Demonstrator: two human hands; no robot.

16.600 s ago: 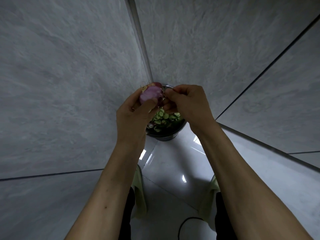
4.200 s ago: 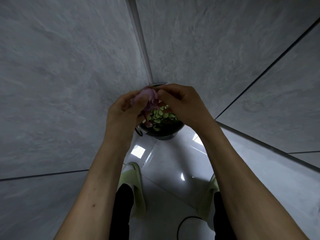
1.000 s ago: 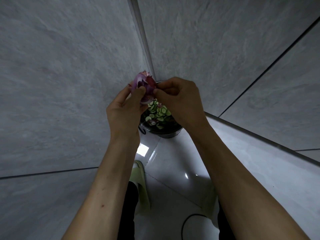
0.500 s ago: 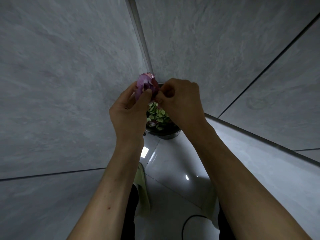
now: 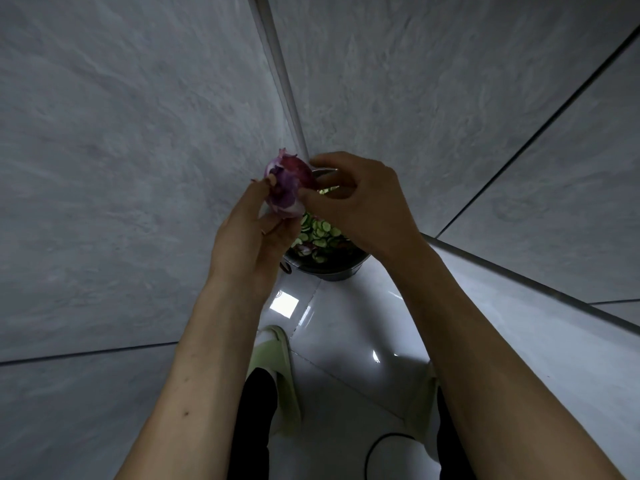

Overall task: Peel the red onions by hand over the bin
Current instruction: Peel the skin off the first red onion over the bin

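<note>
- The red onion [image 5: 289,187] sits just above the middle of the frame, held in the air between both hands, with a ragged tuft of skin pointing toward the upper left and its paler, half-bared end toward the lower right
- Its long axis runs on that slant, roughly upper left to lower right, so loose skin should strip best along that line
- The left hand [image 5: 247,244] lies below and to the left of the onion, its fingers closed around the lower side, one fingertip pressed on the purple skin near the top
- The right hand [image 5: 360,206] lies to the right, about level with the onion, thumb and fingers pinched together against its right flank; whether they hold a flap of skin I cannot tell
- Both hands touch it; the right looks placed to do the pulling while the left steadies
- The bin [image 5: 329,265] stands on the floor below and slightly right of the onion, holding green scraps and some purple peel, so skin pulled rightward should drop into it
</note>
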